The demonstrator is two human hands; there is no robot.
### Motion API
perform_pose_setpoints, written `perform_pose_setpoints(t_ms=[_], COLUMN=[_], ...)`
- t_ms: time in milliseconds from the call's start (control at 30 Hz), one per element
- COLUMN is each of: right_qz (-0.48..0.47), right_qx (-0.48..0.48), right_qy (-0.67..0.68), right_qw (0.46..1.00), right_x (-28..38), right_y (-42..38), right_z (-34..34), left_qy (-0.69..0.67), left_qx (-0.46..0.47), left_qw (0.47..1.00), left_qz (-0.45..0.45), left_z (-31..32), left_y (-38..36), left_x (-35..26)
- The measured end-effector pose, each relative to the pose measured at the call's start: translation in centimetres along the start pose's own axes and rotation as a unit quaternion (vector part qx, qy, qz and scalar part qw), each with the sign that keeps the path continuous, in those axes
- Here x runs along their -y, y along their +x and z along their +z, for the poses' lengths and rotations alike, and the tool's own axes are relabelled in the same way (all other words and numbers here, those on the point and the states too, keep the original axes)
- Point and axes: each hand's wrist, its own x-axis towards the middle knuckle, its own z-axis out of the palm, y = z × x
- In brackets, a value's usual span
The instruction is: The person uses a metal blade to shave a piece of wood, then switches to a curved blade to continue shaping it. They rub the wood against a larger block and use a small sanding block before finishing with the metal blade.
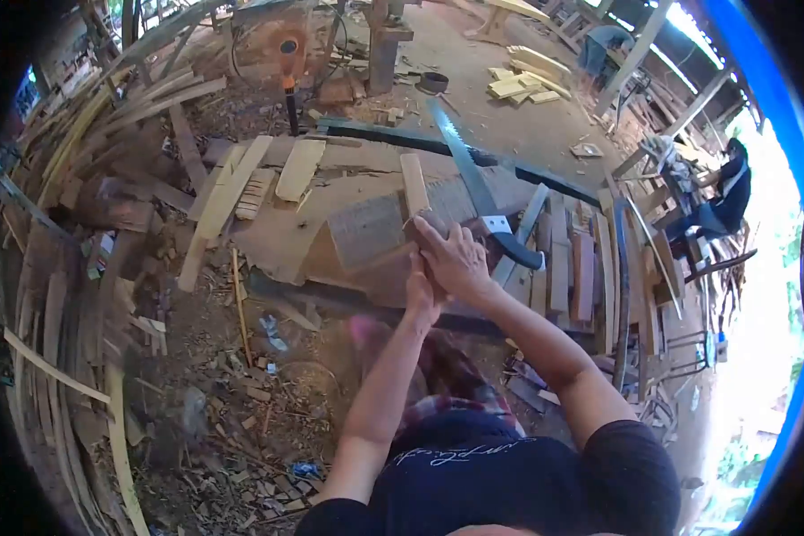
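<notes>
While both hands meet over the wooden block [393, 237] in the head view, right hand [456, 259] lies fingers spread on the narrow slat [414, 186] standing on that block; left hand [422, 293] presses against the right wrist, grip unclear. Handsaw [473, 179] lies just beside, blade pointing away, nobody holding it. Advice: pin the slat flat, keep fingers off the blade side.
</notes>
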Motion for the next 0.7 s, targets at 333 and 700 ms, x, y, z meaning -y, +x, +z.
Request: perform_pose_setpoints(t_ms=[333, 700], right_qz=[0.016, 0.002], right_qx=[-0.067, 0.021], right_qy=[0.019, -0.02], right_qw=[0.997, 1.0], right_x=[-2.3, -0.6], right_y=[17.7, 2.7], right_z=[4.7, 0.6], left_qy=[-0.041, -0.129], left_qx=[-0.05, -0.155], left_qw=[0.996, 0.978], left_qz=[-0.058, 0.046], left_z=[-0.1, 1.8], left_y=[0.2, 1.2], left_x=[1.0, 1.7])
